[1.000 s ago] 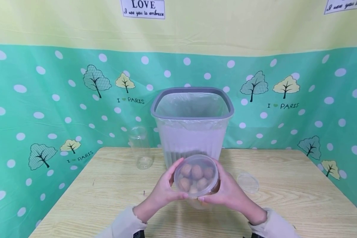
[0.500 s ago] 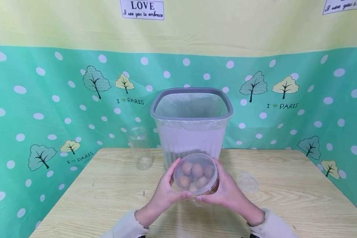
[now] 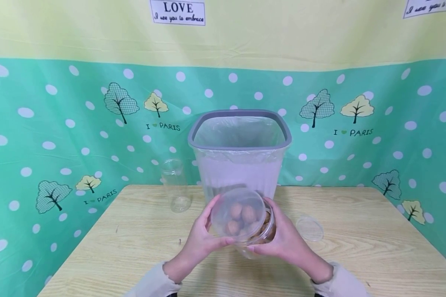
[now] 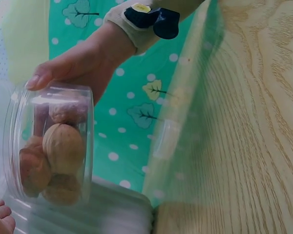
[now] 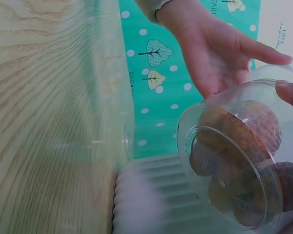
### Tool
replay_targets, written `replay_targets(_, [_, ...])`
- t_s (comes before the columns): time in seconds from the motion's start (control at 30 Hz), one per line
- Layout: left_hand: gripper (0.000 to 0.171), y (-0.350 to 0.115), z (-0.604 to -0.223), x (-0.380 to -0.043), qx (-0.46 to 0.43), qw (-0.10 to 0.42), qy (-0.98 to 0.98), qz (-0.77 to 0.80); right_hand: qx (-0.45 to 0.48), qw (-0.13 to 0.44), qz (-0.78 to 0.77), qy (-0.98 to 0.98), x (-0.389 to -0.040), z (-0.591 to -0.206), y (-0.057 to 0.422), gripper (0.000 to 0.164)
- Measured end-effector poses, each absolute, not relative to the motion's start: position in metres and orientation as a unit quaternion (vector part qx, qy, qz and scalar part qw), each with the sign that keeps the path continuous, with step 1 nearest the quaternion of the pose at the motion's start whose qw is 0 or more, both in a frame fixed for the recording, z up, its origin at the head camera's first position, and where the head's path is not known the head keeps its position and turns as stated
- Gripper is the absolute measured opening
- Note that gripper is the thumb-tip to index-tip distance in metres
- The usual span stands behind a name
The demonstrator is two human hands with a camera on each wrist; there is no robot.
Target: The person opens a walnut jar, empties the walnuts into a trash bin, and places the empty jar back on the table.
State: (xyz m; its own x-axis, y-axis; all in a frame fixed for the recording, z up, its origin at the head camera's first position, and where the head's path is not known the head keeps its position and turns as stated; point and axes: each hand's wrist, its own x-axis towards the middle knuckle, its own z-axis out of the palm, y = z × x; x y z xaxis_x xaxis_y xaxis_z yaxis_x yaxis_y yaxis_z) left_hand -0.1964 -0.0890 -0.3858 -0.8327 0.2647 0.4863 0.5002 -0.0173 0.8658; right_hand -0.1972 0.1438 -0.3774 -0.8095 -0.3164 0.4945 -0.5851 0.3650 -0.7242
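"Clear plastic, that jar (image 4: 88, 141). Where exactly is it?"

"Up above the wood-grain table (image 3: 141, 247), in front of the wastebasket (image 3: 239, 147), with walnuts (image 4: 63, 148) inside."

"And the hands?"

"Both busy. The right hand (image 3: 282, 235) grips the jar's side, thumb at the front. The left hand (image 3: 202, 237) holds the translucent round lid (image 3: 239, 212) by its edge, thumb on the near side and fingers on the far side."

"So is the lid on?"

"Not squarely. It lies off to the left over the mouth, so the right part of the rim is uncovered and walnuts show there. Others show hazily through the lid. I can't tell whether lid and rim touch."

"What's around them?"

"A tall clear cylinder (image 3: 176, 187) stands on the table to the left, well apart from the hands. Over on the right, a clear round disc (image 3: 309, 228) lies flat. The wastebasket has a grey rim and a see-through liner. Behind it hangs a green cloth (image 3: 115, 156) with white dots and printed trees, yellow along the top."
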Motion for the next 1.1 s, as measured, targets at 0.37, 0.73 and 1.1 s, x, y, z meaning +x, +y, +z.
replay_targets(0.37, [0.106,-0.11,-0.391,-0.196,-0.221,0.077,-0.726,-0.647,0.258,0.111,0.503,-0.817,-0.196,-0.382,0.155,0.11])
replay_targets(0.73, [0.099,-0.142,-0.405,-0.193,-0.169,0.093,-0.761,-0.62,0.239,0.125,0.468,-0.842,-0.197,-0.388,0.168,0.109])
replay_targets(1.1, [0.095,-0.171,-0.417,-0.189,-0.125,0.079,-0.79,-0.595,0.209,0.136,0.439,-0.863,-0.197,-0.397,0.182,0.106])
